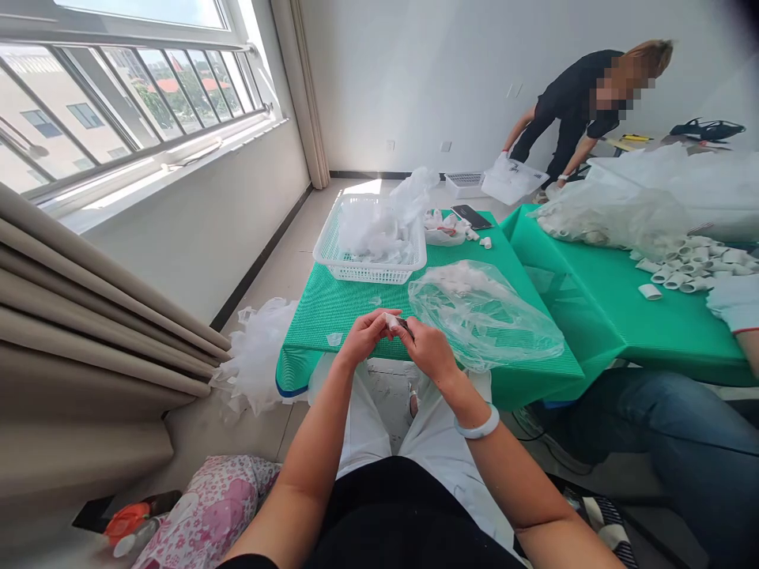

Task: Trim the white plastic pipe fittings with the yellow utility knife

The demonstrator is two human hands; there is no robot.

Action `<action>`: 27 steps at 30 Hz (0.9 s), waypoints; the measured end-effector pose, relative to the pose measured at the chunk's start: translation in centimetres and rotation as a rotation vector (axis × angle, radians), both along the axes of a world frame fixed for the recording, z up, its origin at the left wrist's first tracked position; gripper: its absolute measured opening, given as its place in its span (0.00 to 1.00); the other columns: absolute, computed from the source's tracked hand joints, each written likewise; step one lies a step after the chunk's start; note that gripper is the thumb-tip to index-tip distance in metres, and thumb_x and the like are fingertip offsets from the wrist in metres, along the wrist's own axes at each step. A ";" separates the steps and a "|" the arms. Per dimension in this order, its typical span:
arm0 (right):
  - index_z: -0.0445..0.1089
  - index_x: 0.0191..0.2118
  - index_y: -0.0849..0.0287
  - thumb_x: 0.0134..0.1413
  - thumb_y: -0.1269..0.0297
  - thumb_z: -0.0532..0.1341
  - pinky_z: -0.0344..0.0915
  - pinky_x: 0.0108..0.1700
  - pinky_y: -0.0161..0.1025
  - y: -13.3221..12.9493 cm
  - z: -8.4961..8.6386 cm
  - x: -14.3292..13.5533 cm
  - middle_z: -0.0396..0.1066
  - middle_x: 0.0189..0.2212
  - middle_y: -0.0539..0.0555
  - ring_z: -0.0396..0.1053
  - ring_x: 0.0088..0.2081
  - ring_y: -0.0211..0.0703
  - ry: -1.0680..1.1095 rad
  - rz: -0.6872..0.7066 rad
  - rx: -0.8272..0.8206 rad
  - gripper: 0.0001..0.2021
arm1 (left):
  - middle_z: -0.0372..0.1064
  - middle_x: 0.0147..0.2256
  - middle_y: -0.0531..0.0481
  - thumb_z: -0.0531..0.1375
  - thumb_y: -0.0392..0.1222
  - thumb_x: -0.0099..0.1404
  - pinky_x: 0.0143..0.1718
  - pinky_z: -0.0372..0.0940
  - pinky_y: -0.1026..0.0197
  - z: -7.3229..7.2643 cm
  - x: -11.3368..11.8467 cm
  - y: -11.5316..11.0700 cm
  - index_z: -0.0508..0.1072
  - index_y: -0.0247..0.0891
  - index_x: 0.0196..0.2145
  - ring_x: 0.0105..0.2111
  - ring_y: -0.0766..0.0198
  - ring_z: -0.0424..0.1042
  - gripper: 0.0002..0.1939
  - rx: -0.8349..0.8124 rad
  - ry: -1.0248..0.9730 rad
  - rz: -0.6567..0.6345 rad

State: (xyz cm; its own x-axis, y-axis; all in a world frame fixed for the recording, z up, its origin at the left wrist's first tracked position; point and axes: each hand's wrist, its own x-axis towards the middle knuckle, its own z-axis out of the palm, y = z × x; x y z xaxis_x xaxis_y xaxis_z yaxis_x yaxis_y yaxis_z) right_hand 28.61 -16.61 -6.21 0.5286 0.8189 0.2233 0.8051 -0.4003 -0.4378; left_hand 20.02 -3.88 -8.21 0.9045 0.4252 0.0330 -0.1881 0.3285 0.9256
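My left hand (364,337) is closed around a small white pipe fitting (391,320) above the near edge of the green table (356,300). Close against it, my right hand (432,349) grips a dark, slim tool (406,325), whose tip meets the fitting; its exact kind is hidden by the fingers. Just beyond my right hand lies a clear plastic bag (492,316) with whitish pieces inside. A white plastic basket (368,273) filled with translucent bags stands past my left hand. Scraps of clear film (334,339) rest near my left wrist.
White fittings (486,243) and a dark tablet-like object (471,216) lie at the table's far side. More fittings (681,269) are heaped on the right table, beside a co-worker's gloved hand (735,300). Another person (569,103) bends over a basket. Plastic bags (261,356) pile up on the floor, left.
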 end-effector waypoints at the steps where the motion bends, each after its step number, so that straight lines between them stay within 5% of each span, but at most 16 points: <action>1: 0.65 0.30 0.57 0.62 0.44 0.38 0.43 0.24 0.37 0.0 0.0 -0.1 0.69 0.22 0.55 0.64 0.22 0.42 0.014 0.005 0.008 0.28 | 0.69 0.28 0.47 0.62 0.58 0.53 0.29 0.61 0.64 0.0 0.0 0.0 0.76 0.31 0.39 0.26 0.69 0.63 0.26 0.004 -0.003 -0.010; 20: 0.67 0.27 0.56 0.62 0.49 0.43 0.48 0.25 0.36 -0.2 -0.4 -0.4 0.69 0.20 0.54 0.66 0.22 0.42 0.079 0.078 0.105 0.24 | 0.70 0.32 0.47 0.63 0.56 0.54 0.36 0.61 0.64 0.6 -0.1 -0.2 0.76 0.33 0.38 0.32 0.66 0.66 0.23 -0.017 0.042 -0.098; 27: 0.56 0.22 0.55 0.57 0.42 0.47 0.50 0.23 0.33 -0.1 -0.3 -0.2 0.61 0.16 0.48 0.57 0.19 0.36 0.254 0.019 0.228 0.23 | 0.63 0.22 0.55 0.65 0.53 0.50 0.24 0.56 0.67 0.1 0.4 -0.2 0.73 0.35 0.36 0.21 0.72 0.59 0.21 -0.018 0.064 0.033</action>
